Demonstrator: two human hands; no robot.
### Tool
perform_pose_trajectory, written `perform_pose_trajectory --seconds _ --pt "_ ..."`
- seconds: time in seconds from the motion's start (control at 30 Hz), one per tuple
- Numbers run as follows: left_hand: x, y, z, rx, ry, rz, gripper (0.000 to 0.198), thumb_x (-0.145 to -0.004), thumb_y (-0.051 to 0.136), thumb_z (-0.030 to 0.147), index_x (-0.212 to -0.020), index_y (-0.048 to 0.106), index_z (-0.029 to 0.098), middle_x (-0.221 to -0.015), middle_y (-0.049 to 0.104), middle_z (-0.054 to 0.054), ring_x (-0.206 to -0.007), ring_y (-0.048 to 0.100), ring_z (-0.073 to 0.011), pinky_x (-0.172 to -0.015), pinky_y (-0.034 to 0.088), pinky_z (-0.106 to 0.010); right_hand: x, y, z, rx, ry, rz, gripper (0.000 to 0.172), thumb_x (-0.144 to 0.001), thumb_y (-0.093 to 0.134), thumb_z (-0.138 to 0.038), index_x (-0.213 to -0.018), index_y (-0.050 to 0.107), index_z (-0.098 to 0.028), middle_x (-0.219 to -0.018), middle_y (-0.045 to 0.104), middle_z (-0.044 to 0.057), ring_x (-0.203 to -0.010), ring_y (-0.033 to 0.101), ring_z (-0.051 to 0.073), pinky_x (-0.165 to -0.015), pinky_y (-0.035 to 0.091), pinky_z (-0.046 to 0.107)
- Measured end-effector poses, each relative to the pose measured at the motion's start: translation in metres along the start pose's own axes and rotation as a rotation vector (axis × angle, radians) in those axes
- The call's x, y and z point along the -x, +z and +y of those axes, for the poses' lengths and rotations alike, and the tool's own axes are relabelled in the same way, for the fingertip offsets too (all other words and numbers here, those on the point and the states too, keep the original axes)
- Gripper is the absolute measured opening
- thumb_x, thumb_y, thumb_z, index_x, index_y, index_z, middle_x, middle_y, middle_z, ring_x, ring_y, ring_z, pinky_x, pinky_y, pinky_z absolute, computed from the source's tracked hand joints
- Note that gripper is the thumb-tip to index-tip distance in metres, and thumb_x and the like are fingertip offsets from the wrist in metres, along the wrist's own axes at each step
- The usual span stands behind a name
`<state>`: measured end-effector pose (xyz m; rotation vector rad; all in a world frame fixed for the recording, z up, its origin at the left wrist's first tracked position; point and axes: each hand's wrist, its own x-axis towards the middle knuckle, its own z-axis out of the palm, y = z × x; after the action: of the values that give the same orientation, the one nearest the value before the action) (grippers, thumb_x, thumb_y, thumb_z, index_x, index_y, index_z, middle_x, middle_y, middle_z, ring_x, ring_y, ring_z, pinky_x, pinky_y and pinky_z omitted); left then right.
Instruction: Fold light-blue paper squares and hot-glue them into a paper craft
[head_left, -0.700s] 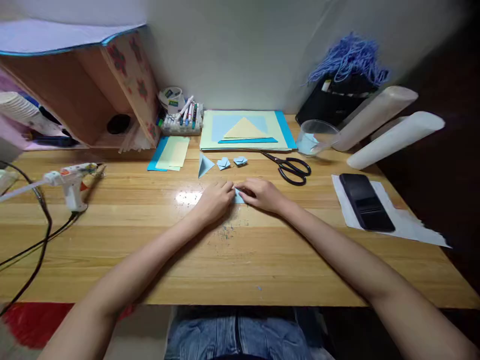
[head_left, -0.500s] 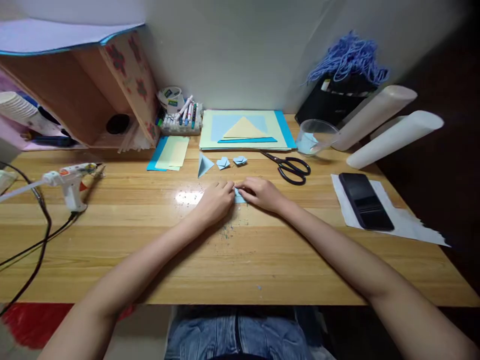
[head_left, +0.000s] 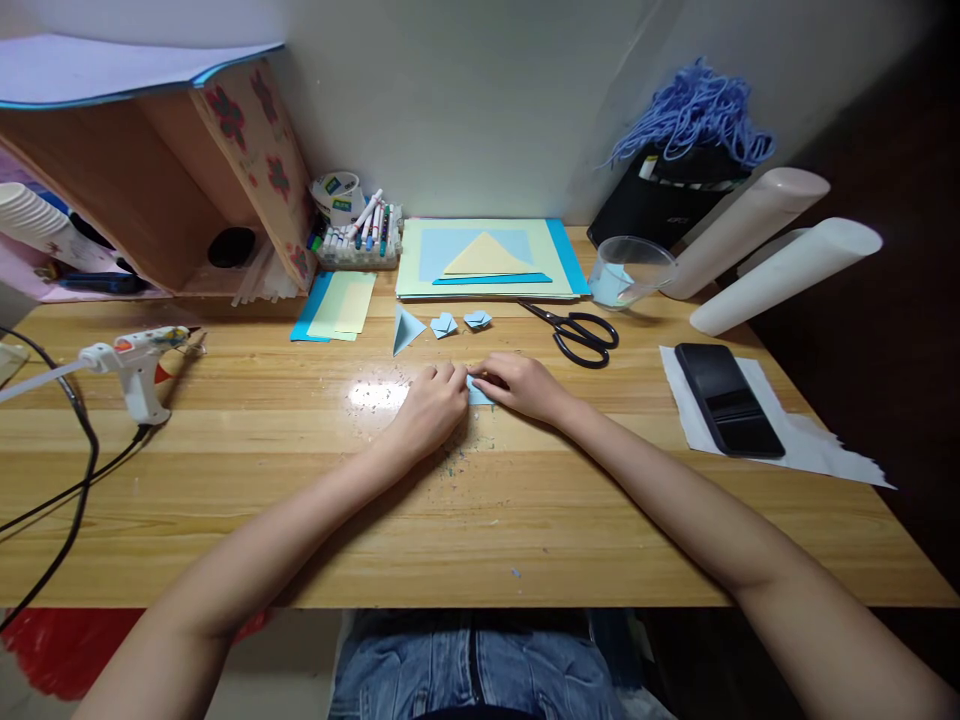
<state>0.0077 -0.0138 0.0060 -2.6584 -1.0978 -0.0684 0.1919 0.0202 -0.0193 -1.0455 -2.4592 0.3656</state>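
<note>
Beyond blue paper (head_left: 478, 394) — tape label (head_left: 341, 203), illegible

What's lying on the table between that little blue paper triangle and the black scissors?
Two small folded light-blue papers lie side by side between the paper triangle and the scissors; the head view shows this.

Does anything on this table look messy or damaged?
Yes, two things. Tiny specks lie scattered over the wooden table around the left hand, like loose litter. The white paper under the black phone has a ragged right edge, as if torn.
</note>
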Motion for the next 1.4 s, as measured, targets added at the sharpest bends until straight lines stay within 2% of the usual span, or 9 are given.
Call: perform_pose_trajectory --seconds 0.47,1.0,1.23,1.4 --pt "0.001 -0.009 0.005 -0.064 -0.019 -0.076 0.027 -0.082 0.037 0.004 -0.095 0.061 0.004 -0.088 0.058 -0.014 -0.080 0.053 -0.0239 -0.063 0.035 -0.033 -0.001 -0.001 -0.001 0.001 0.007 -0.008 0.018 -0.087 0.049 -0.027 -0.095 0.062 -0.017 -0.081 0.065 0.006 -0.075 0.058 0.017 -0.066 0.040 0.026" --pt "0.006 -0.012 0.019 -0.164 -0.079 -0.095 0.027 -0.080 0.038 0.001 -0.089 0.063 0.004 -0.083 0.059 -0.014 -0.073 0.052 -0.0224 -0.060 0.034 -0.032 -0.001 -0.002 -0.003 -0.014 0.019 -0.012 0.018 -0.086 0.050 -0.028 -0.094 0.063 -0.017 -0.084 0.066 0.007 -0.078 0.059 0.018 -0.067 0.041 0.027" --pt "0.002 -0.015 0.017 -0.139 -0.047 -0.134 0.029 -0.081 0.038 0.002 -0.096 0.063 0.001 -0.084 0.060 -0.016 -0.075 0.054 -0.0233 -0.060 0.035 -0.032 -0.004 0.004 -0.009 -0.010 0.124 0.036 0.021 -0.088 0.049 -0.033 -0.080 0.062 -0.018 -0.077 0.066 0.005 -0.071 0.057 0.016 -0.062 0.035 0.025" --pt "0.000 -0.014 0.016 -0.109 -0.038 -0.139 0.028 -0.082 0.039 0.004 -0.092 0.064 0.002 -0.084 0.060 -0.016 -0.076 0.055 -0.0246 -0.061 0.035 -0.033 -0.004 0.006 -0.009 0.007 0.135 0.047 0.018 -0.086 0.054 -0.035 -0.080 0.062 -0.019 -0.078 0.066 0.004 -0.072 0.057 0.016 -0.061 0.034 0.024"
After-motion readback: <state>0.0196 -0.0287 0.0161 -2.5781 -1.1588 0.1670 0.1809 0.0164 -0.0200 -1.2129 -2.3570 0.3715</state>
